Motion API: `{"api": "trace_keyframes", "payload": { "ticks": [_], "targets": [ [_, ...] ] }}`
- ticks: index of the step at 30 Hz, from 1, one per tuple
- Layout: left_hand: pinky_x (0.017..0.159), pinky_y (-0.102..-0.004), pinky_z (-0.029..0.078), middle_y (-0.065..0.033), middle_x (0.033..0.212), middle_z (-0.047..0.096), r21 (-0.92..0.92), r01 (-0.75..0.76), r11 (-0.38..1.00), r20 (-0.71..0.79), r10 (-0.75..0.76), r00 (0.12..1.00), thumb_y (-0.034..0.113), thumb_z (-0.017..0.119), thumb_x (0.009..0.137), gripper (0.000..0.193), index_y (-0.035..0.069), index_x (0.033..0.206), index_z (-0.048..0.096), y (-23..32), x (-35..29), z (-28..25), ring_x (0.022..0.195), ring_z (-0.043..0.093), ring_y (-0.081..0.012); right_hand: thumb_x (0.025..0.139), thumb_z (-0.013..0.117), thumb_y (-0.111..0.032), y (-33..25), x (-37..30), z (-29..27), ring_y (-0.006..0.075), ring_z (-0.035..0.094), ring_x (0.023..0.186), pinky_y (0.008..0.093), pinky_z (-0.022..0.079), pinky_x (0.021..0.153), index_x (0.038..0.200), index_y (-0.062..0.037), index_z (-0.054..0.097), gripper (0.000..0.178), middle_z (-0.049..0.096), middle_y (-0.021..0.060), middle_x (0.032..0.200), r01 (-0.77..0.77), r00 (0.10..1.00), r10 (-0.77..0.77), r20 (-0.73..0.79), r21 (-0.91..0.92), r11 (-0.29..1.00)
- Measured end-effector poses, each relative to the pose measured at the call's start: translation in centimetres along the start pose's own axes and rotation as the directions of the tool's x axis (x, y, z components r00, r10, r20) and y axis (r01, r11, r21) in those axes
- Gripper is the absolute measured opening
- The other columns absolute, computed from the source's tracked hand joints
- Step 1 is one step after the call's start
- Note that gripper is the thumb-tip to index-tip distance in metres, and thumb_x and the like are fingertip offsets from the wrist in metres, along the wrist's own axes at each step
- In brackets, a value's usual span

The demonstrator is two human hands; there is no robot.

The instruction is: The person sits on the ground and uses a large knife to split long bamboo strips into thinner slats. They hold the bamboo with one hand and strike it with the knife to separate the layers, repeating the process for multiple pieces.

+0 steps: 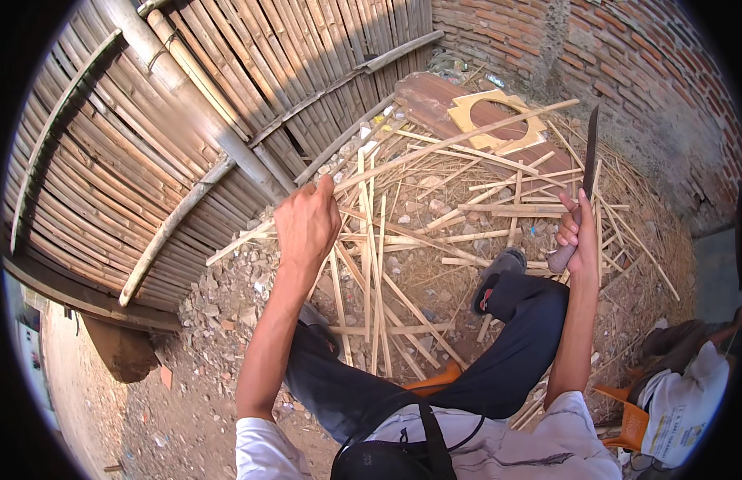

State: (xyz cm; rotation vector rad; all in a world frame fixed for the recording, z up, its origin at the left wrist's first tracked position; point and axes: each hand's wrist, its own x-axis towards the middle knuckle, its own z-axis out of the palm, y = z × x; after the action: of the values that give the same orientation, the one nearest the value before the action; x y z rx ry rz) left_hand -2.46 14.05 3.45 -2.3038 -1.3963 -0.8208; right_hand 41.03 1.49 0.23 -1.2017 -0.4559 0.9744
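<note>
A pale bamboo strip [435, 154] is running aslant above the littered ground [203, 400], its far end pointing toward the brick wall [627, 88]. The left hand [307, 222] is holding it near its lower end, fingers closing together around it. The right hand [577, 232] is gripping a knife [591, 156], fingers curling round the handle; the dark blade is standing nearly upright, well apart from the left hand. Loose strips [374, 272] are lying crisscrossed on the ground between and beyond the feet. Toward the ground's far edge, a brown board [428, 98] is lying flat, carrying a yellow panel [465, 116] with a round hole. A bamboo wall [83, 160] is bordering the ground's left edge. At the lower right, a white sack [687, 408] is resting against an orange plastic item [633, 422].
</note>
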Motion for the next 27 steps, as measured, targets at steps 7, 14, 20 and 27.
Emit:
{"api": "trace_keyframes", "payload": {
  "ticks": [7,14,20,27],
  "targets": [
    [0.056,-0.0524,0.055,-0.0269,0.074,0.069,0.16,0.173,0.972,0.343,-0.219,0.913,0.0,0.055,0.087,0.007,-0.005,0.092,0.055,0.8,-7.0,-1.5,0.067,0.071,-0.0426,0.103,0.043,-0.068,1.0,-1.9,2.2,0.006,0.029,0.036,0.0232,0.026,0.037,0.092,-0.009,0.054,0.061,0.032,-0.0058,0.049,0.006,1.0,-0.006,0.002,-0.027,1.0],
    [0.07,-0.0512,0.052,-0.026,0.08,0.068,-0.387,0.545,0.744,0.637,-0.212,0.742,0.009,0.059,0.098,0.017,-0.006,0.108,0.06,4.0,-14.0,-2.5,0.077,0.069,-0.0427,0.107,0.044,-0.057,5.3,-3.6,3.6,0.0136,0.041,0.038,0.0314,0.035,0.039,0.085,-0.0024,0.06,0.061,0.043,0.0043,0.049,0.373,0.906,-0.174,0.385,-0.538,0.756],
    [0.07,-0.0319,0.05,-0.0032,0.076,0.058,-0.578,0.689,0.437,0.702,-0.164,0.693,0.019,0.057,0.106,0.028,-0.002,0.121,0.067,8.6,-16.5,-2.2,0.072,0.055,-0.0109,0.104,0.054,-0.053,5.5,-6.3,8.4,0.0298,0.061,0.046,0.0442,0.048,0.048,0.102,0.0047,0.07,0.06,0.056,0.0168,0.053,0.654,0.706,0.073,0.705,-0.687,0.317],
    [0.052,-0.0275,0.038,0.0023,0.065,0.047,-0.595,0.778,0.203,0.732,-0.262,0.629,0.022,0.051,0.11,0.029,-0.001,0.111,0.069,10.3,-15.3,-3.5,0.057,0.045,-0.0065,0.099,0.059,-0.058,9.0,-7.6,10.6,0.0372,0.062,0.048,0.0482,0.051,0.051,0.104,0.0035,0.07,0.062,0.057,0.0177,0.05,0.777,0.569,0.104,0.816,-0.575,0.258]
  ]
}}
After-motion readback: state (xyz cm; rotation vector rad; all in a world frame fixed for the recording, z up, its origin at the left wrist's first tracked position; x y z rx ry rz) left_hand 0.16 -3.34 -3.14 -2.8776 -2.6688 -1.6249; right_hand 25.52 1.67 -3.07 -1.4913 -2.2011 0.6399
